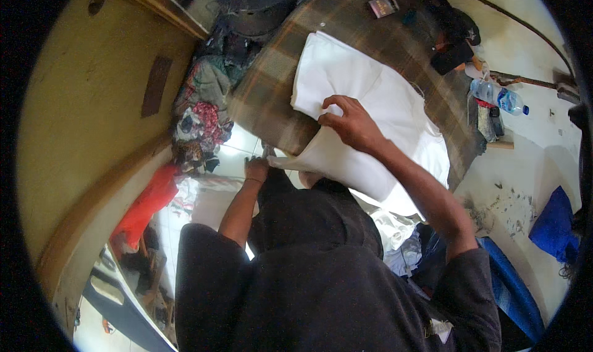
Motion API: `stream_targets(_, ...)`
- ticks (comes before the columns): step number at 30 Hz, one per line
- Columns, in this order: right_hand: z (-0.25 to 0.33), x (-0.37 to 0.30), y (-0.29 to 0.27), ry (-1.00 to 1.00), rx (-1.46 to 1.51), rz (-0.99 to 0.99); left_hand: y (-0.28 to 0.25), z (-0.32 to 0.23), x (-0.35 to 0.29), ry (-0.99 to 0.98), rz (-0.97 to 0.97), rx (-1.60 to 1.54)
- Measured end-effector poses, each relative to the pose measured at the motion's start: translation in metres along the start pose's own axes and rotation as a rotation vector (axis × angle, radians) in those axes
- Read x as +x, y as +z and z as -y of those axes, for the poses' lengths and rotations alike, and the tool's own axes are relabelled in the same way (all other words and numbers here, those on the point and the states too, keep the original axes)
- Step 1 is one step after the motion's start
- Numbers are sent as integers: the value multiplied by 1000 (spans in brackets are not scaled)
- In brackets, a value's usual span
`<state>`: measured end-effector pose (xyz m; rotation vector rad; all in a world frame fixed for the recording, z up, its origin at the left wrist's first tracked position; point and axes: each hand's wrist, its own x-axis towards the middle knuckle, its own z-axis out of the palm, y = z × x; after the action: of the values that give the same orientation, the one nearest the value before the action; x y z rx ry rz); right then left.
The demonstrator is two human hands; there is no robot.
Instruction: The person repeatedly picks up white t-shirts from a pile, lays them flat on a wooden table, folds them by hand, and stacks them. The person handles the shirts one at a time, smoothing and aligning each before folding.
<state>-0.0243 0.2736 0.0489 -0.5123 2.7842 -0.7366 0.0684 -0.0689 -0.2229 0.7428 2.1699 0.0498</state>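
White cloth (pixel 377 83) is spread over a surface covered in a brown plaid blanket (pixel 265 98), and its near part hangs down toward my body. My right hand (pixel 352 124) is over the cloth with thumb and forefinger curled around white fabric at its left edge. Lower and to the left, my left hand (pixel 256 168) is closed at the cloth's near left corner, which sticks out beside the fingers. The fingertips of this hand are partly hidden in shadow.
A small pack (pixel 383 6) lies at the far end of the blanket. Dark items (pixel 454 52) and a plastic bottle (pixel 511 101) are on the right. Heaped clothes (pixel 204 117) line the left, near a red cloth (pixel 148 203). Blue fabric (pixel 555 225) hangs at far right.
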Motion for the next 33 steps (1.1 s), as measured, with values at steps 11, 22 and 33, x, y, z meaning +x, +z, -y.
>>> stream_targets(11, -6, 5, -5, 0, 78, 96, -126, -62, -86, 131, -528, -671)
stream_targets(22, -8, -45, 17, 213, 81, -461, -46, 7, -31, -95, -403, -421)
stream_targets(33, -157, -543, -24, 1536, -72, -1080, -222, -257, -5, 264, -604, -593)
